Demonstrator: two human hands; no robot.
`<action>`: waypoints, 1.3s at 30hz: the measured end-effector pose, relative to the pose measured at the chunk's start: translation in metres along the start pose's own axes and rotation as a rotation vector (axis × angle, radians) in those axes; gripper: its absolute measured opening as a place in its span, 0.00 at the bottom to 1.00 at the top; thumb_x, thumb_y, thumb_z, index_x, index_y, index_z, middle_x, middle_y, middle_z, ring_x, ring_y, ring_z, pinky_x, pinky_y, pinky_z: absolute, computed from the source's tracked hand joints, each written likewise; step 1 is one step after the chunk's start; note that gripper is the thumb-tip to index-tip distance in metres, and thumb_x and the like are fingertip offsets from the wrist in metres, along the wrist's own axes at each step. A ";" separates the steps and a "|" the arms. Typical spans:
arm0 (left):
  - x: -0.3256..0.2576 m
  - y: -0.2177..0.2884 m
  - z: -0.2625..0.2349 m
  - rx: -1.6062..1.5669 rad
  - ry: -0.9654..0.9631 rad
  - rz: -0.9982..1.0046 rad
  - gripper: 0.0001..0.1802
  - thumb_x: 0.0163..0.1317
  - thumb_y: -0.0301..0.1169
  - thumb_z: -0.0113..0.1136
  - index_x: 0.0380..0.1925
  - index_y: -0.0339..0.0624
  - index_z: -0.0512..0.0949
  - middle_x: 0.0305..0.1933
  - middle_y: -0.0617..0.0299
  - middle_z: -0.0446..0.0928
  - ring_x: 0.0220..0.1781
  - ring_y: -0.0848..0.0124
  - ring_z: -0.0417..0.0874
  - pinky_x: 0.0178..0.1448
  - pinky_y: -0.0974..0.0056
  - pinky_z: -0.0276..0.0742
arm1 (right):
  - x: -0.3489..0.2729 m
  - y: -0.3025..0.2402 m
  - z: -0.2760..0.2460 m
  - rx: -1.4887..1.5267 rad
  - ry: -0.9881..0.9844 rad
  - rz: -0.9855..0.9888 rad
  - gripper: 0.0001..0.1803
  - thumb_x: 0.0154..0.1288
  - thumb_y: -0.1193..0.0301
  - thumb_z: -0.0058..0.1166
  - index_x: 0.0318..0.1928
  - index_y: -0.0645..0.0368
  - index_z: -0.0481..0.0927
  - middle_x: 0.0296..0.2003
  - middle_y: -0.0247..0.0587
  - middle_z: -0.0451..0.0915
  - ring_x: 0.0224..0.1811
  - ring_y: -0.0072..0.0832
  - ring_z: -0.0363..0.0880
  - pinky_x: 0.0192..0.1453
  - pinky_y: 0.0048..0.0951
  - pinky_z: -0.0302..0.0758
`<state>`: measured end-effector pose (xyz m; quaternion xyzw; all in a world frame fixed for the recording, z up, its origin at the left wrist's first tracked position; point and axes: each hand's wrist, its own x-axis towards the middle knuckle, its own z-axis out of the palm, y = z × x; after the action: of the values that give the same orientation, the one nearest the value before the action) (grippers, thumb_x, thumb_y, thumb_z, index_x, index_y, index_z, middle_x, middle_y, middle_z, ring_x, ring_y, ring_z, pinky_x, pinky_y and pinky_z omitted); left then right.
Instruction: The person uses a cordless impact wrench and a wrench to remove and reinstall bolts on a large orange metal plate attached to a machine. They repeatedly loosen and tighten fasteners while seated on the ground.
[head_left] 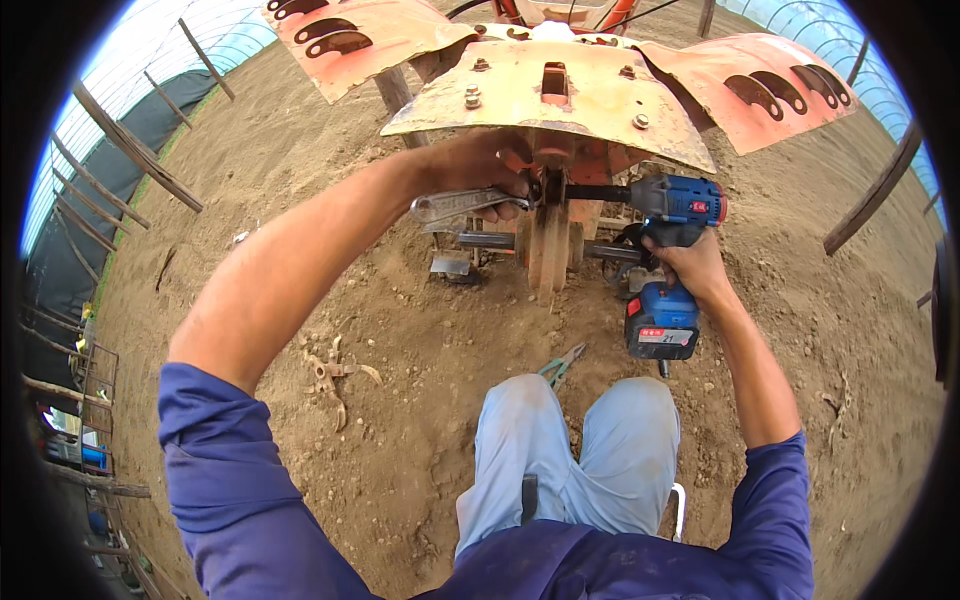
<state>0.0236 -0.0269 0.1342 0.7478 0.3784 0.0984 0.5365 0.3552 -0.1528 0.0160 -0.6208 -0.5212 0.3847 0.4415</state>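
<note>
My right hand [697, 264] is closed round the grip of a blue and black cordless impact wrench [677, 198]. Its long dark socket [598, 193] points left at the upper part of an upright dirty metal housing [548, 245] under an orange guard [540, 95]. Across from it, my left hand [490, 168] is closed on a silver wrench [452, 205], whose far end reaches toward the same spot on the housing. The fastener between the two tools is too hidden to make out. A horizontal shaft [487, 240] runs out from both sides of the housing below my hands.
Green-handled pliers [563, 366] lie on the soil [420, 450] just beyond my knees. Curved metal tines [335, 380] lie to the left. Orange side panels [745, 85] spread overhead of the work, and wooden posts [135, 150] stand on both sides.
</note>
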 end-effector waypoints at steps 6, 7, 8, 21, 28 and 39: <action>-0.021 -0.031 0.005 -0.544 0.048 -0.014 0.24 0.82 0.24 0.49 0.74 0.30 0.67 0.57 0.36 0.83 0.46 0.59 0.94 0.49 0.64 0.97 | -0.001 0.001 0.002 0.000 0.024 0.009 0.11 0.66 0.72 0.77 0.36 0.59 0.84 0.20 0.27 0.78 0.15 0.19 0.72 0.19 0.26 0.67; -0.025 -0.038 0.007 -0.701 0.006 0.018 0.24 0.81 0.23 0.48 0.74 0.29 0.66 0.59 0.34 0.82 0.49 0.56 0.94 0.51 0.63 0.97 | -0.001 0.001 0.002 -0.005 0.022 0.014 0.11 0.66 0.72 0.77 0.36 0.59 0.83 0.20 0.27 0.78 0.15 0.19 0.72 0.19 0.26 0.67; -0.029 -0.045 0.010 -0.862 -0.065 0.073 0.24 0.81 0.21 0.47 0.74 0.28 0.66 0.60 0.32 0.81 0.52 0.53 0.94 0.53 0.62 0.97 | -0.001 0.001 0.003 -0.016 0.022 0.027 0.11 0.65 0.72 0.77 0.36 0.59 0.83 0.20 0.27 0.78 0.15 0.19 0.72 0.19 0.26 0.67; -0.022 -0.075 0.115 -0.318 0.791 0.361 0.20 0.78 0.37 0.61 0.55 0.28 0.79 0.39 0.48 0.87 0.45 0.68 0.92 0.50 0.63 0.85 | -0.002 0.001 0.004 0.031 0.022 0.005 0.09 0.67 0.75 0.75 0.39 0.62 0.84 0.20 0.28 0.78 0.15 0.18 0.71 0.19 0.25 0.65; -0.036 -0.075 0.105 0.006 0.878 0.475 0.22 0.73 0.28 0.56 0.62 0.24 0.80 0.40 0.41 0.87 0.42 0.53 0.91 0.51 0.53 0.85 | 0.003 0.006 0.004 0.004 0.026 0.031 0.10 0.67 0.75 0.75 0.37 0.59 0.82 0.19 0.29 0.77 0.15 0.20 0.71 0.19 0.26 0.67; -0.033 -0.062 0.077 0.043 0.689 0.454 0.18 0.71 0.31 0.59 0.54 0.29 0.83 0.38 0.41 0.87 0.40 0.51 0.91 0.50 0.53 0.85 | 0.001 0.006 0.006 0.037 0.070 0.031 0.10 0.67 0.77 0.74 0.36 0.60 0.82 0.20 0.29 0.78 0.15 0.19 0.72 0.18 0.26 0.67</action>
<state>0.0147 -0.0964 0.0568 0.7465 0.3636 0.4510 0.3273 0.3516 -0.1513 0.0079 -0.6336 -0.4885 0.3791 0.4649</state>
